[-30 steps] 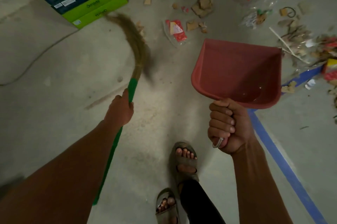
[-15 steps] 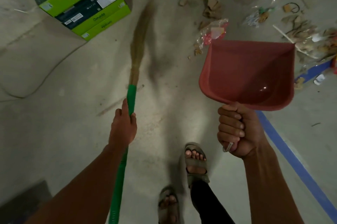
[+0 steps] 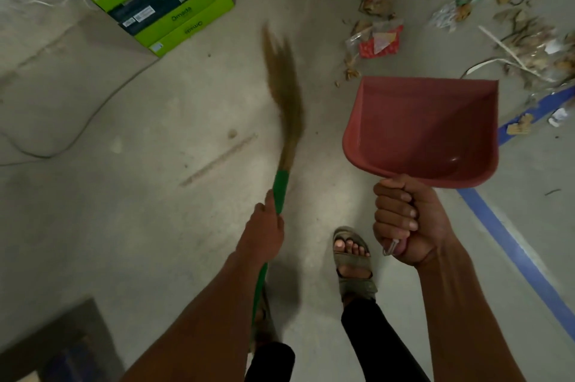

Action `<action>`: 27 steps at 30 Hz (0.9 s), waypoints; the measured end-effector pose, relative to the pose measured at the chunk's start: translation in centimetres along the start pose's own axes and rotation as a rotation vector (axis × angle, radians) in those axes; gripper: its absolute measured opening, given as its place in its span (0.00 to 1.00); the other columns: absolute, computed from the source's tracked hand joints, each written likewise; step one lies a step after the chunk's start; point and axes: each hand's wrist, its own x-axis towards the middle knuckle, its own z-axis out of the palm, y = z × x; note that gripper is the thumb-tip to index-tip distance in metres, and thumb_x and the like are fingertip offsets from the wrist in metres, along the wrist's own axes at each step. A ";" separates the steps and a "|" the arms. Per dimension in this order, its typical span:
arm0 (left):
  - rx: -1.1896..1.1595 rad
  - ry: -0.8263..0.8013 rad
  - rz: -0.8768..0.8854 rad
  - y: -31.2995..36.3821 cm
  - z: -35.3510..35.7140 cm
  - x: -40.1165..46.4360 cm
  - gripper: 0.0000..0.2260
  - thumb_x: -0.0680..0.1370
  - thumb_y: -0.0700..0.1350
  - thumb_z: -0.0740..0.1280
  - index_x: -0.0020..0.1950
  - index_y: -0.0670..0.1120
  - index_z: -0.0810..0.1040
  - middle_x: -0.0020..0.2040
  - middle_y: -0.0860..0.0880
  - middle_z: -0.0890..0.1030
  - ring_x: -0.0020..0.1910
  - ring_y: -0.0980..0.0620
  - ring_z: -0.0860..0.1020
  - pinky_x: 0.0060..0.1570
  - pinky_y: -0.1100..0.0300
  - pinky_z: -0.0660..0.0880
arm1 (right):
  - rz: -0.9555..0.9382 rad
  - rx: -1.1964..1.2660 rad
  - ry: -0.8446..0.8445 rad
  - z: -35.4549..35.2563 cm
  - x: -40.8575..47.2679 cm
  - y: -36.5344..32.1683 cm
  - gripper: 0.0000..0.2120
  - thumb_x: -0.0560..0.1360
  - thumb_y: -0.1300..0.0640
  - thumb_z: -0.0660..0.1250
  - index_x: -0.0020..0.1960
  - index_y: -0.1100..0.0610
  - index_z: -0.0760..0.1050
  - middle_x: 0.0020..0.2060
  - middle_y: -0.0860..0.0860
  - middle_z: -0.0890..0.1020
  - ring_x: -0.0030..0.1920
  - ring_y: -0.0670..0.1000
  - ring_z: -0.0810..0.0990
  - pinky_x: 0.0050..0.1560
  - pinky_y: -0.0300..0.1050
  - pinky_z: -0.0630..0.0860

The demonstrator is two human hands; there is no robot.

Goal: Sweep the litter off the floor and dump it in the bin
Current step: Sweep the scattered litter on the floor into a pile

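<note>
1. Left hand [image 3: 264, 226] wrapped round the green broom [image 3: 281, 120] handle, right hand [image 3: 404, 220] clenched on the red dustpan [image 3: 426, 129] handle, pan held off the floor, nothing in it.
2. Litter [image 3: 378, 39] up ahead, upper right of frame, past the pan's lip and right of the bristles. Broom's long axis roughly bottom-to-top, so broom hand nearer.
3. Versus half a second back: bristles swung right, wrapper pile a touch farther from the pan.

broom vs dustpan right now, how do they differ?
The broom is long and thin, with a green handle and motion-blurred brown bristles; the dustpan is a broad, sharp red scoop. The left hand grips the broom, the right hand the dustpan. Neither carries litter.
</note>
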 end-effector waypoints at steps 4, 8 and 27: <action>-0.045 0.103 0.065 -2.1 -1.7 -1.1 0.30 0.86 0.49 0.59 0.85 0.48 0.48 0.60 0.45 0.73 0.45 0.55 0.75 0.44 0.61 0.75 | -0.051 -0.067 0.041 1.1 0.2 2.1 0.18 0.76 0.57 0.62 0.31 0.49 0.58 0.20 0.44 0.57 0.18 0.44 0.54 0.18 0.38 0.57; -0.028 0.222 -0.001 -6.1 -3.6 -2.0 0.30 0.87 0.50 0.57 0.85 0.47 0.46 0.58 0.44 0.72 0.38 0.56 0.73 0.37 0.61 0.72 | -0.089 -0.045 0.049 1.5 0.2 4.4 0.18 0.77 0.57 0.59 0.31 0.49 0.57 0.20 0.44 0.56 0.18 0.44 0.53 0.17 0.38 0.59; 0.113 -0.165 0.305 -3.5 -2.5 -2.1 0.31 0.88 0.52 0.54 0.85 0.48 0.42 0.65 0.42 0.71 0.45 0.52 0.76 0.48 0.55 0.77 | -0.219 0.033 0.087 1.5 -1.2 11.2 0.18 0.80 0.56 0.54 0.32 0.49 0.57 0.20 0.44 0.56 0.18 0.45 0.52 0.17 0.38 0.61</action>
